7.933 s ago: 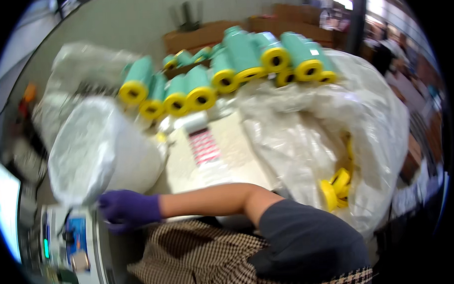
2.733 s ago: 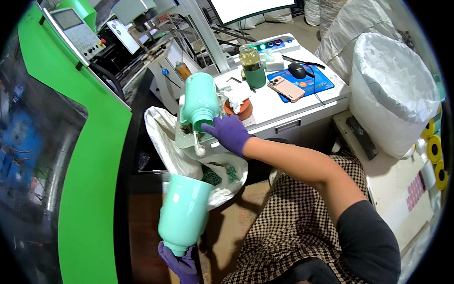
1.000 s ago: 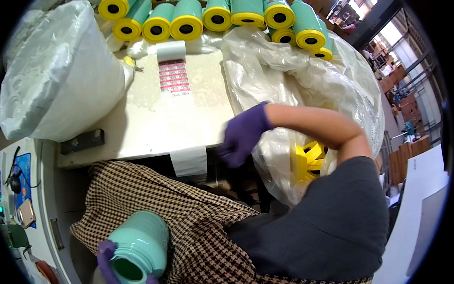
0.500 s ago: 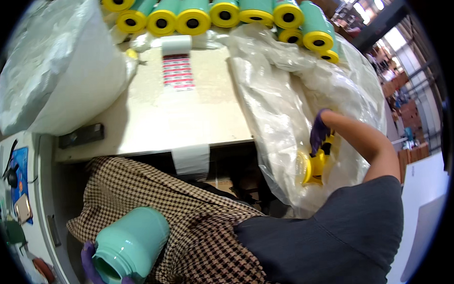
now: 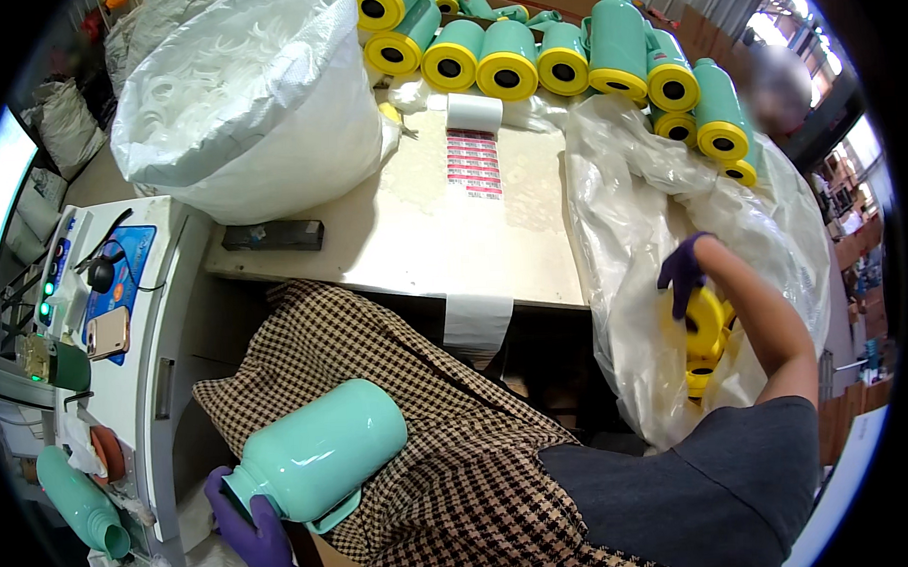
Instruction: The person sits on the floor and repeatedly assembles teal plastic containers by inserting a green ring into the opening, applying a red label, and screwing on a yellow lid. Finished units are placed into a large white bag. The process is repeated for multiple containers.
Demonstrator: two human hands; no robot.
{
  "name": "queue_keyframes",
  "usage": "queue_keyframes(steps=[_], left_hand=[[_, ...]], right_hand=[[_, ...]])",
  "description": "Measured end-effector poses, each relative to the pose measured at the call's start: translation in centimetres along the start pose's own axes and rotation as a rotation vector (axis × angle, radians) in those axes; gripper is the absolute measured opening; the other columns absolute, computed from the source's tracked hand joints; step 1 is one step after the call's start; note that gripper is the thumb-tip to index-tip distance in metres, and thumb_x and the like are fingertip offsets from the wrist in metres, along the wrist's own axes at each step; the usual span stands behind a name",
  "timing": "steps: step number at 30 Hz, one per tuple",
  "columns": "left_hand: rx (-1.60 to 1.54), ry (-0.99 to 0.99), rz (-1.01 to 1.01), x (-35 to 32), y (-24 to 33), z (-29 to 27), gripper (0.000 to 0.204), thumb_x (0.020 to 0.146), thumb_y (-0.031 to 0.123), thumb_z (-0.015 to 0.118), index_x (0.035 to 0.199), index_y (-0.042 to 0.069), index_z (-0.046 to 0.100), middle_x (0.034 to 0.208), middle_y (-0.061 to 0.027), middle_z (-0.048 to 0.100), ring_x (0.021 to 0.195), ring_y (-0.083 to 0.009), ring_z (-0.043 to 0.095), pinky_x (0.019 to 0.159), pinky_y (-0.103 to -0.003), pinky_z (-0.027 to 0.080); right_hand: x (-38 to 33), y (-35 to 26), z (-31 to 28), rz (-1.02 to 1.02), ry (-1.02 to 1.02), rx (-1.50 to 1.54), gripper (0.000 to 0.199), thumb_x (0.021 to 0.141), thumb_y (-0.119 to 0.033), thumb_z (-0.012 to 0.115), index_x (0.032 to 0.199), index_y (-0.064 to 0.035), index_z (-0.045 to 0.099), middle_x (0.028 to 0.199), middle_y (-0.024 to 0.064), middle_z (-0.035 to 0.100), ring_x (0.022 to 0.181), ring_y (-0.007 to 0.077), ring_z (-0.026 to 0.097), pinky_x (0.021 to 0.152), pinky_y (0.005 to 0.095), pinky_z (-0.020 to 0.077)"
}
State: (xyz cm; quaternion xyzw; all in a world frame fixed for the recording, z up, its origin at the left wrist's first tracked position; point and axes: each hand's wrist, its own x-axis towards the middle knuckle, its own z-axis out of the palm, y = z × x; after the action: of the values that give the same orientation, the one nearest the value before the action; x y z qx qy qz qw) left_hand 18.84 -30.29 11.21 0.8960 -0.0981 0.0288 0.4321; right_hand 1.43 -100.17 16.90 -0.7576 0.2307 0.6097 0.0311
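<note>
In my purple-gloved left hand (image 5: 255, 535) is a teal thermos flask body (image 5: 325, 450), gripped around its open neck. The flask lies on its side across my checked apron, its handle low and its neck pointing to the lower left. My purple-gloved right hand (image 5: 686, 273) reaches into a large clear plastic bag (image 5: 617, 218) on the right. Its fingers close on the edge of a yellow base ring (image 5: 705, 325). More yellow rings (image 5: 699, 377) lie beneath it in the bag, partly hidden by the plastic.
Teal flasks with yellow bases (image 5: 507, 75) line the table's far side. A white sack (image 5: 260, 180) of pale plastic pieces stands back left. A label strip (image 5: 474, 163) lies on the table (image 5: 392, 226). On the left cabinet is a phone (image 5: 108, 334); another teal flask body (image 5: 81, 496) lies below.
The view has swung left, so the scene sits further right. My right hand has drawn up slightly, with a yellow ring at its fingers. My left hand still holds the flask body.
</note>
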Motion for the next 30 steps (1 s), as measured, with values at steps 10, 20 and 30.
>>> queue_keyframes(steps=[10,20,30], left_hand=[[-0.16,0.301,0.019,-5.5,-8.8,3.3,0.044,0.108,0.034,0.045,0.135,-0.001,0.049,0.129,-0.016,0.056,0.119,-0.0244,0.055,0.1,-0.041,0.044],[-1.012,0.581,-0.329,-9.0,-8.7,5.2,0.032,0.107,0.016,0.047,0.135,0.002,0.053,0.128,-0.0089,0.061,0.117,-0.0189,0.059,0.099,-0.035,0.05],[-1.001,0.552,-0.313,-5.8,-3.9,6.5,0.039,0.11,0.037,0.039,0.117,0.004,0.058,0.109,-0.0069,0.066,0.098,-0.0151,0.065,0.085,-0.031,0.054]], right_hand=[[-2.8,-17.8,-14.3,-1.006,0.943,1.133,0.059,0.099,-0.031,0.067,0.152,-0.0137,0.047,0.096,0.0005,0.065,0.059,0.005,0.048,0.051,0.0228,0.0396],[7.7,-33.0,-11.8,-0.878,1.815,0.058,0.06,0.089,-0.038,0.071,0.141,-0.012,0.057,0.12,0.0177,0.061,0.113,0.0346,0.057,0.098,0.0533,0.0439],[3.7,-38.7,-8.5,-1.505,1.291,0.931,0.059,0.104,-0.036,0.057,0.148,0.0025,0.047,0.116,0.0161,0.063,0.102,0.0257,0.06,0.091,0.0363,0.0478]])
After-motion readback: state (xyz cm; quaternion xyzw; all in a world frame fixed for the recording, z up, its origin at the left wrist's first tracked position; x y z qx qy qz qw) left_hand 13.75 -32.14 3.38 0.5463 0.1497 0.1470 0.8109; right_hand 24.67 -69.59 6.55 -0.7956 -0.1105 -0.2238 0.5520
